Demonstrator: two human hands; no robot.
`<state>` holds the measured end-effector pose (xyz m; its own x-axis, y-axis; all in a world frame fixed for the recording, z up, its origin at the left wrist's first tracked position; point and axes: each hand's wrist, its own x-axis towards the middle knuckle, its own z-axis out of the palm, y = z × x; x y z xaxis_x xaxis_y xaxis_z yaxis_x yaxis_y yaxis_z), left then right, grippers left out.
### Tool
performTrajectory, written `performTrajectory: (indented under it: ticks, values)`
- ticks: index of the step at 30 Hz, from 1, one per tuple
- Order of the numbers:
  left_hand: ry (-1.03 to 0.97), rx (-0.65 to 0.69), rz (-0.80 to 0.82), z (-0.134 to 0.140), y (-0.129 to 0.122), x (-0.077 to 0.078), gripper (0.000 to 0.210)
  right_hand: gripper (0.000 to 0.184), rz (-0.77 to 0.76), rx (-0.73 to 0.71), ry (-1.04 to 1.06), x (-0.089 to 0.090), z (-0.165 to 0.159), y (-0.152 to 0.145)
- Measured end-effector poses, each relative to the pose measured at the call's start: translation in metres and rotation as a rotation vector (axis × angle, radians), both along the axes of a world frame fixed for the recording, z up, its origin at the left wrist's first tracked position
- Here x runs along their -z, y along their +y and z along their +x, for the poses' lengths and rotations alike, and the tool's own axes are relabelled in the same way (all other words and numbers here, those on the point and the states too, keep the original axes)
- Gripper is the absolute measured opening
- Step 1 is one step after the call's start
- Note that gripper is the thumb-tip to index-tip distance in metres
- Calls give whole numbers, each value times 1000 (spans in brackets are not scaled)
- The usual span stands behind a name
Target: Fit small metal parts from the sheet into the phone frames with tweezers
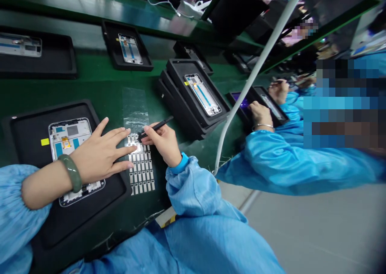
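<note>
My right hand [164, 143] pinches a pair of black tweezers [159, 124], their tips down at a clear sheet of small silvery stickers [141, 176]. Over the phone frame [70, 130] reaches my left hand [102, 151], its fingers spread and fingertips at the left edge of the sticker sheet. That frame lies in a black foam tray [30, 125] and is partly hidden by my left forearm. A yellow tab [45, 142] sticks out at the frame's left side. Whether the tweezers grip a sticker is too small to tell.
Right of the sheet stands a stack of black trays [193, 121], a phone frame [205, 95] in the top one. More trays [126, 63] line the back. A white cable [256, 69] hangs across the right side. Beside me a co-worker's hand [261, 114] is over another tray.
</note>
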<state>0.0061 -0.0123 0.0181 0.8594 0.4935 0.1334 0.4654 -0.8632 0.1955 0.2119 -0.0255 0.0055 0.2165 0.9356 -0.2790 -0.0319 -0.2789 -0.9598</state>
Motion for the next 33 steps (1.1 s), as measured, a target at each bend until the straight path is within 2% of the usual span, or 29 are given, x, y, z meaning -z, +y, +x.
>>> performTrajectory:
  ticks: [6,10,12,16,18,20,24,26,29,31,33]
  values:
    - [12,-3,-8,1,0,2,51,30,-6,-42,186,-9,7,4]
    - [-110,-40,-111,-2,0,-5,51,30,113,-3,342,-24,-3,11]
    - [-261,-188,-239,-9,-1,-15,51,28,167,-42,392,-31,-19,14]
    - [-550,-618,-569,-32,-6,-38,37,31,193,-214,447,-40,-60,20]
    - [-605,-711,-697,-46,-8,-45,32,31,212,-307,446,-43,-77,23]
    - [-610,-738,-751,-60,-10,-48,32,31,237,-412,413,-48,-89,27]
    - [-529,-707,-738,-86,-13,-47,34,35,229,-612,310,-60,-104,37]
    - [-436,-732,-686,-98,-13,-46,39,36,217,-634,282,-61,-110,44]
    - [-295,-774,-376,-115,-11,-37,50,36,217,-577,269,-52,-119,58]
    - [-219,-684,-157,-124,-10,-26,56,38,203,-550,276,-41,-125,67]
    - [-154,-560,-66,-129,-10,-14,54,38,180,-556,289,-30,-129,75]
